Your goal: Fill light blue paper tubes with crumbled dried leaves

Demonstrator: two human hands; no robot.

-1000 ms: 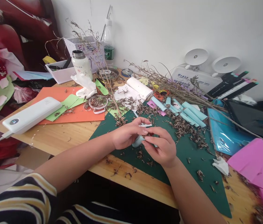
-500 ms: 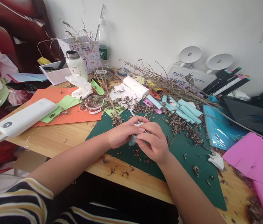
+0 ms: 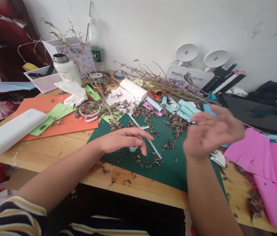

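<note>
My left hand (image 3: 125,139) hovers low over the dark green sheet (image 3: 175,177), palm down. Beneath its thumb shows the end of a small light blue paper roll (image 3: 133,149), with brown bits at its mouth. The fingers curl loosely about the roll, which they mostly hide. My right hand (image 3: 212,132) is lifted to the right, smeared a little by motion, its fingers apart and nothing in them. Near the left fingertips lies a thin pale paper strip (image 3: 155,150). Several light blue paper rolls (image 3: 186,106) lie behind, beside a heap of dried leaves (image 3: 177,126).
Dry twigs (image 3: 148,70) stretch across the back before a white router (image 3: 189,77). On the left are a white power bank (image 3: 12,127), orange paper (image 3: 71,126), a small tub of leaves (image 3: 89,109) and an uncapped bottle (image 3: 67,68). Pink paper (image 3: 253,150) covers the right side.
My right hand has come away from the left and risen to the right, opening. My left hand stays low with the blue roll. The view has turned slightly right.
</note>
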